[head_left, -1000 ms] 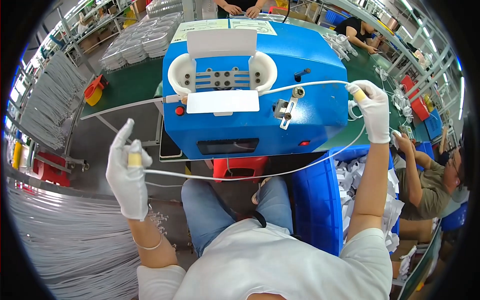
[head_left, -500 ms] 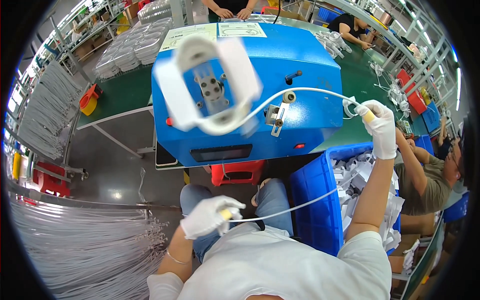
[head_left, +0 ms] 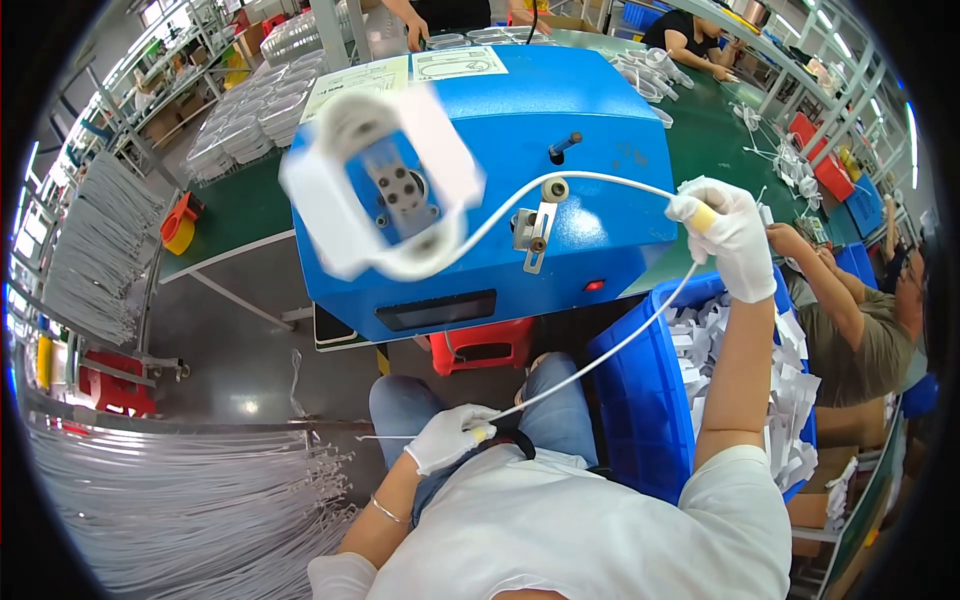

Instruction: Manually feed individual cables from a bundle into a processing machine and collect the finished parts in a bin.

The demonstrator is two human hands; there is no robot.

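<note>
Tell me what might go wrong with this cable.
The white frame is blurred, apparently spinning; the right hand might be drawn toward it if the white cable jerks. The cable arcs just above the small roller and could catch there. A thin white end past the left hand might snag on the bundled cables nearby.

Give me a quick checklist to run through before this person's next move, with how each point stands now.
1. Right hand gripping the white cable: ok, gloved fingers closed around it.
2. Left hand on the cable's trailing part: ok, with a tail sticking out to its left.
3. Cable untangled between the hands: ok, one smooth run.
4. White frame at rest: not ok, it is blurred, so probably turning.
5. Cable touching the small roller: cannot tell; it passes right by it.
</note>
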